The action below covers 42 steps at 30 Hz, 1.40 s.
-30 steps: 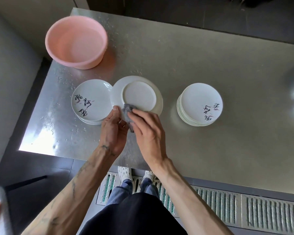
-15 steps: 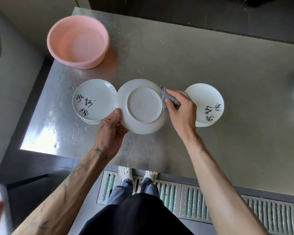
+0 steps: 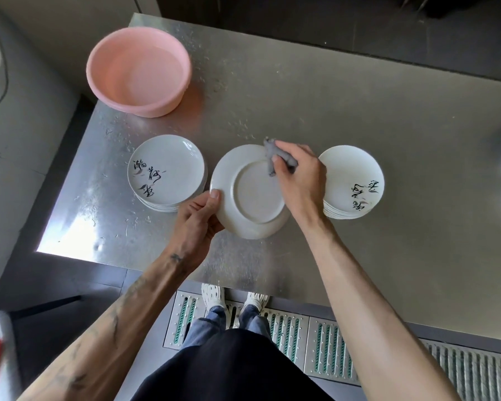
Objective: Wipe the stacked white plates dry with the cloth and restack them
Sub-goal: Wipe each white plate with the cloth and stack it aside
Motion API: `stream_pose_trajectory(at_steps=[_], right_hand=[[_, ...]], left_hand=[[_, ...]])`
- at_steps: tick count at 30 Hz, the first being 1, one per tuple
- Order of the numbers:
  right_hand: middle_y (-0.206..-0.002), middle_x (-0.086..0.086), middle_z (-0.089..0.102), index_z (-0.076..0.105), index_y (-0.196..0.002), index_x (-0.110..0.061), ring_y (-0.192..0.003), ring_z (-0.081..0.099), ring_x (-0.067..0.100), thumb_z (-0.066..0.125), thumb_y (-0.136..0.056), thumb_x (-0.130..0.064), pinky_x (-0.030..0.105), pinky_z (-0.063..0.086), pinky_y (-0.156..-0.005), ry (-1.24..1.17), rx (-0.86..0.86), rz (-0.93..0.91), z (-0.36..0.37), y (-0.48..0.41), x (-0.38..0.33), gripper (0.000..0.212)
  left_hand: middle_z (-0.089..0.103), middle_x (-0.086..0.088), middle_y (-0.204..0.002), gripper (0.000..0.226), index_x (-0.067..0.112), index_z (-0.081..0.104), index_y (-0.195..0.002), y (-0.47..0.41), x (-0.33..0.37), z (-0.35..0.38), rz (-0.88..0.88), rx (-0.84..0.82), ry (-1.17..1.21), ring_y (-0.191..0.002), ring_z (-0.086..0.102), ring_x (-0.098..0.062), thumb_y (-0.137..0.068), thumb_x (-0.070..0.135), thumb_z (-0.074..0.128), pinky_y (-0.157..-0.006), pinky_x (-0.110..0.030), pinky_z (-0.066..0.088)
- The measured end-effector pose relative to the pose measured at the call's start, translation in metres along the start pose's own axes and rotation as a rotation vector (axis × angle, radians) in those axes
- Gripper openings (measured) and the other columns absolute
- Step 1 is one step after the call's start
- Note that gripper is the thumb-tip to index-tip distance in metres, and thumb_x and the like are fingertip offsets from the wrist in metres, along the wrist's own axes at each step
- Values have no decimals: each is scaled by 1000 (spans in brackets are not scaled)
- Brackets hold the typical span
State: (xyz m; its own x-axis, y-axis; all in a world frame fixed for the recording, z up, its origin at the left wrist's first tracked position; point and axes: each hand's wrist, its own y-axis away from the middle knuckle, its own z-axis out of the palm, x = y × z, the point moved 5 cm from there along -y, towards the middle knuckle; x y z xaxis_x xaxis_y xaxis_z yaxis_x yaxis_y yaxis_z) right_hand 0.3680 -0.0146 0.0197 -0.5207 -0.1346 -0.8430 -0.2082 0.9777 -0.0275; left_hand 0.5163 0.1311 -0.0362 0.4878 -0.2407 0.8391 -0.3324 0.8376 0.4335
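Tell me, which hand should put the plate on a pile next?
Probably the left hand: it grips the upturned plate by its rim, while the right hand is busy pinching the cloth against it.

One head-worn wide-angle view looks steeply down, close over the steel table (image 3: 359, 117).

Metal table (image 3: 359, 111): brushed steel top, dull grey, bright glare at near left corner. Pink basin (image 3: 156, 109) on far left corner, round, upright. First plate stack (image 3: 165, 172) on tabletop nearer than basin, slightly to its right, apart from it; top plate face up, black brush lettering. Second plate stack (image 3: 356, 180) well to right of basin, level with first stack, top plate lettered too. Water drops (image 3: 240, 125) scattered on steel right of basin.
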Motion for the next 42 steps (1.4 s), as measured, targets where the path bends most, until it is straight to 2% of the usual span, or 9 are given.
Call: stream_pose_trajectory(at_steps=[8,14,20,24,27,30,32,36,42], right_hand=[[-116,-5,70,76,-118,-19,-105,61,20,69,-89,-10,25,47,-95,161,-230,-401,41,8,-43,31],[-104,-4,74,75,-108,-24,-98,67,18,66,-89,-17,32,52,-85,101,-102,12,12,-13,4,22],[-75,-4,70,68,-79,-15,-91,67,29,63,-90,-26,31,51,-70,81,-143,466,-8,-3,66,17],[-79,-17,67,61,-71,-31,-96,69,21,71,-86,-35,38,57,-91,-65,-95,508,-22,-14,70,18],[-87,-11,75,67,-81,-31,-95,71,15,76,-78,-45,38,57,-93,-162,-57,461,-34,-26,65,17],[-89,-6,77,69,-86,-29,-93,72,15,78,-71,-49,36,57,-92,-171,-64,471,-47,-34,68,27],[-91,-4,75,70,-83,-28,-92,72,16,81,-69,-48,37,57,-92,-157,-84,542,-58,-37,79,27],[-83,-5,68,67,-72,-22,-82,68,18,87,-71,-23,32,58,-74,-236,-93,665,-76,-36,106,20],[-74,-13,74,64,-96,-24,-65,67,0,82,-72,-10,15,46,-55,-308,114,673,-109,-25,140,33]], left_hand=[[59,-6,-78,33,5,69,-89,-3,1,-1,-12,-49,-96,-72,54,-15,-107,25,50,-72,-31,55],[63,-18,-100,48,-16,63,-112,-4,6,-5,38,-29,-130,-92,58,-27,-104,30,52,-87,-48,57],[70,-10,-90,34,3,75,-97,-9,3,4,47,-49,-193,-86,64,-21,-103,29,55,-81,-41,60],[63,-2,-79,32,1,75,-96,-15,9,22,171,-157,-440,-77,56,-14,-107,24,55,-74,-37,55],[45,11,-66,37,9,67,-79,-18,17,40,335,-230,-733,-62,39,-6,-107,29,53,-56,-25,35],[29,6,-60,44,11,45,-70,-22,26,58,519,-252,-1007,-55,27,-13,-107,33,52,-51,-27,24],[37,3,-56,37,13,52,-74,-23,28,71,654,-274,-1173,-50,37,-23,-106,31,52,-51,-30,28],[77,-9,-88,24,13,76,-113,-21,30,100,932,-320,-1389,-72,68,-40,-102,26,59,-52,-35,50],[74,0,-124,27,17,72,-125,-39,1,137,1018,-422,-1461,-104,74,-27,-105,28,57,-68,-42,61]])
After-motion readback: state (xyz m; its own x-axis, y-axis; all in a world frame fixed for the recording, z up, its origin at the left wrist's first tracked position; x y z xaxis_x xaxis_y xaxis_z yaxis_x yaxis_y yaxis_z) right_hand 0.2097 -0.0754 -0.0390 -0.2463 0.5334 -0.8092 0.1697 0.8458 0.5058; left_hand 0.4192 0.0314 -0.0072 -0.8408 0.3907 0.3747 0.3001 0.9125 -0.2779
